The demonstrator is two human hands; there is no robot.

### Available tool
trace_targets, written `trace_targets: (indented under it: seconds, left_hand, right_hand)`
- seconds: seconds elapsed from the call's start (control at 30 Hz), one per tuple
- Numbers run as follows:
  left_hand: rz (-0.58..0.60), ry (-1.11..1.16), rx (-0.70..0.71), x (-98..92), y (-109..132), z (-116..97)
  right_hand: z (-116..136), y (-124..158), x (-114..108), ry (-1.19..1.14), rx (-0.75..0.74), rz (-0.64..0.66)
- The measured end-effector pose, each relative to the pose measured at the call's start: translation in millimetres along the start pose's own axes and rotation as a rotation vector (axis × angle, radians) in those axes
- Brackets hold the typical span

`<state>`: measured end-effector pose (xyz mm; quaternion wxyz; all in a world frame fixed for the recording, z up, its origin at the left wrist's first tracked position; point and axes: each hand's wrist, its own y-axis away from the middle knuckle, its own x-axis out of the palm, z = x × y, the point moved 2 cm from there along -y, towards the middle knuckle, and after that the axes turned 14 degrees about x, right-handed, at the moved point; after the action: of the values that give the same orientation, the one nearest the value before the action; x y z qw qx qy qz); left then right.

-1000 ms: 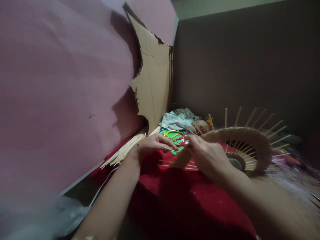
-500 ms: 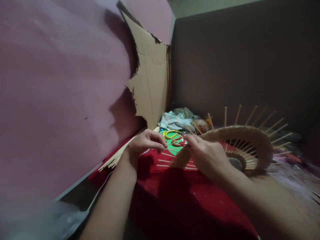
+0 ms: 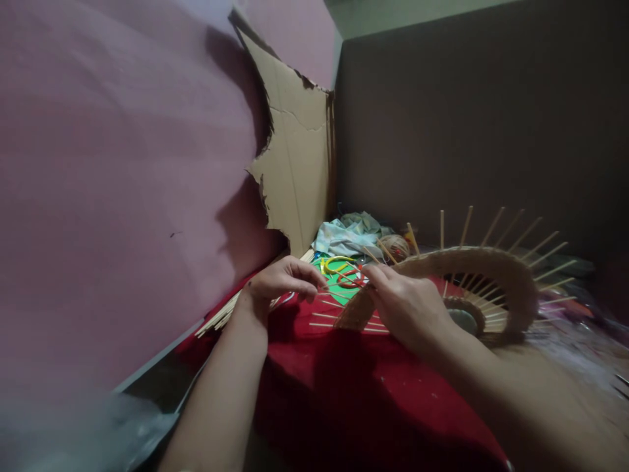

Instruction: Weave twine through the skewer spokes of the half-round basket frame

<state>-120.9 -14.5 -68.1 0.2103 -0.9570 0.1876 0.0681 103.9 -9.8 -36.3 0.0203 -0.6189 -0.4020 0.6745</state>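
A round, half-woven basket (image 3: 472,257) lies tilted on the red cloth, with thin pale stakes (image 3: 491,227) sticking out all around its rim. My right hand (image 3: 413,305) is closed on the left side of the woven band, its fingers by the stakes. To the left of it, my left hand (image 3: 289,282) is pinched at the fingertips on a thin strand (image 3: 338,286) that runs across to the band. Where the strand meets the weave, my right fingers hide it. A grey stone-like lump (image 3: 462,321) rests inside the basket.
Behind my hands are yellow-handled pliers (image 3: 337,265), red-handled scissors (image 3: 348,278), a green sheet (image 3: 338,295), a ball of twine (image 3: 394,246) and a crumpled cloth (image 3: 346,236). Loose sticks (image 3: 226,314) lie along the pink wall. Torn cardboard (image 3: 299,151) leans in the corner.
My left hand has shifted very slightly, still pinching the strand. My right hand and the basket look almost unmoved.
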Motion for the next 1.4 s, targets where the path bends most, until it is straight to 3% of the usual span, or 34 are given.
trace_targets:
  seconds: [0.2,0.33,0.47,0.7,0.83,0.9,0.97,1.03,1.1,1.23,1.3,1.4]
  left_hand:
    - [-0.044,-0.007,0.060,-6.2,4,0]
    - [0.047,-0.006,-0.042,-4.4,3,1]
    - [0.009,-0.017,-0.061,0.9,-3,2]
    - [0.215,-0.146,-0.140,27.1,-23,22]
    - [0.248,-0.286,0.000,25.0,-31,30]
    - [0.149,-0.370,0.093,18.1,-33,31]
    - [-0.103,-0.381,0.120,9.8,-31,28]
    - [-0.362,-0.273,0.110,4.9,-26,22]
    - [-0.447,-0.113,0.123,6.4,-19,14]
    - [-0.177,-0.037,0.103,21.4,-11,-8]
    - [-0.064,-0.217,0.054,28.5,-13,-17]
    - [-0.026,-0.532,0.078,37.3,-22,-24]
  right_hand:
    - [0,0,0,-0.001,0.006,0.012]
    - [0,0,1,0.008,0.005,0.015]
    - [0,0,0,0.016,0.004,0.017]
    - [-2,-1,0,0.009,0.019,0.024]
    - [-2,-1,1,-0.003,0.017,0.017]
    - [-2,-1,0,-0.012,0.015,0.011]
    - [-1,0,-1,-0.020,0.013,0.005]
    - [-1,0,-2,-0.027,0.011,0.007]
    - [0,0,-3,-0.030,0.012,0.015]
    - [1,0,-3,-0.028,0.005,0.027]
    - [1,0,-3,-0.028,-0.002,0.024]
    - [2,-1,-3,-0.033,-0.004,0.039]
